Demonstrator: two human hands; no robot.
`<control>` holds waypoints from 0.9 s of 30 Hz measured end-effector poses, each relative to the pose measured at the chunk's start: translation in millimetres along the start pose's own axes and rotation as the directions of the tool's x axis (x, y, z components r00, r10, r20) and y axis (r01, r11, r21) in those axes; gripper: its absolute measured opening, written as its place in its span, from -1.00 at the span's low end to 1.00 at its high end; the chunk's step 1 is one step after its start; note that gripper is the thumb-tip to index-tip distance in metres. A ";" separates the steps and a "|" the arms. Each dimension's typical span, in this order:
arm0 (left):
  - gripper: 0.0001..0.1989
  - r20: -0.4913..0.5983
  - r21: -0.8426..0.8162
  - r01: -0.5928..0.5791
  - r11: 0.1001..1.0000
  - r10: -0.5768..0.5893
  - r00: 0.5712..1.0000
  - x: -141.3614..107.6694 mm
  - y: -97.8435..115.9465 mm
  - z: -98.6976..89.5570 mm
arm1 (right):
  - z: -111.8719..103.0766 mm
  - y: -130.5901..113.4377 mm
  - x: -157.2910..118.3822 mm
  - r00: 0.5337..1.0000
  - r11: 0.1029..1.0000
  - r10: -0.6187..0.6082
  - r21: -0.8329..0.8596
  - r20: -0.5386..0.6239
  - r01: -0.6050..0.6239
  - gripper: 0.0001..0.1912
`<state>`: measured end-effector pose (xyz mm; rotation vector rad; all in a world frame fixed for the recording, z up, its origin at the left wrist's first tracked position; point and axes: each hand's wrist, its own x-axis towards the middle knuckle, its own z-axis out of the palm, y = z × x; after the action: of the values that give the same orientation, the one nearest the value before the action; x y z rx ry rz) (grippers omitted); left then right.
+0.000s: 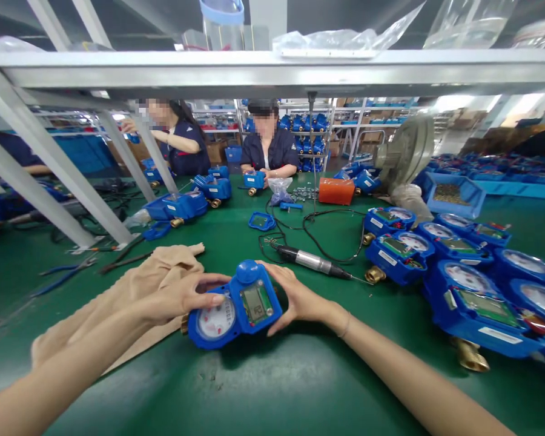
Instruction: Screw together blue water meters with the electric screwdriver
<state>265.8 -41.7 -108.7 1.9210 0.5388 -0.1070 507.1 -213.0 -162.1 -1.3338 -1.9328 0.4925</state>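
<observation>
Between my two hands is a blue water meter (234, 306), tilted above the green bench, with a round white dial and a small grey display facing me. My left hand (188, 297) grips its dial end, the thumb lying on the dial's edge. Around the display end curl the fingers and thumb of my right hand (297, 297). A brass fitting sticks out at the meter's left side. Just behind lies an electric screwdriver (315, 261) with its cable. A beige cloth (131, 297) lies crumpled under my left wrist.
Several blue meters with open fronts (472, 290) crowd the right side. A blue cover (261, 221), an orange bin (336, 191) and a fan (406, 148) stand farther back. Pliers (66, 275) lie at left, near slanted metal posts (59, 139). Two co-workers (270, 148) sit opposite, below an overhead shelf (272, 74).
</observation>
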 end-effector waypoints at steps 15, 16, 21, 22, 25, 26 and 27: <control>-0.06 -0.093 0.746 -0.078 0.661 0.220 0.971 27.4 74.7 25.7 | 36.7 11.9 37.8 0.968 0.922 0.133 0.386 -0.212 -0.042 0.24; -0.11 -0.076 0.784 -0.072 0.617 0.211 0.975 31.2 77.6 28.3 | 37.3 11.4 37.4 0.966 0.921 0.136 0.387 -0.218 -0.042 0.22; -0.25 -0.033 0.891 -0.082 0.447 0.242 0.970 35.4 85.4 27.5 | 41.6 12.8 36.0 0.953 0.928 0.157 0.369 -0.258 -0.053 0.17; -0.26 -0.037 0.886 -0.087 0.456 0.255 0.966 33.5 89.4 23.2 | 42.3 13.5 35.6 0.951 0.931 0.162 0.360 -0.263 -0.059 0.18; -0.27 -0.084 0.857 -0.148 0.493 0.417 0.905 25.3 114.6 -0.6 | 42.7 14.6 33.9 0.953 0.948 0.145 0.312 -0.268 -0.056 0.24; -0.28 -0.095 0.853 -0.182 0.489 0.489 0.867 22.7 126.3 -11.4 | 42.3 14.4 33.4 0.955 0.953 0.132 0.299 -0.266 -0.048 0.24; -0.29 -0.081 0.845 -0.214 0.490 0.513 0.854 20.7 138.0 -22.8 | 41.7 14.0 32.8 0.956 0.956 0.125 0.289 -0.264 -0.045 0.24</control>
<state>337.7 -57.7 12.0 2.9897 0.2619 0.3219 478.6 -173.8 -187.7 -1.2327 -1.5165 0.5644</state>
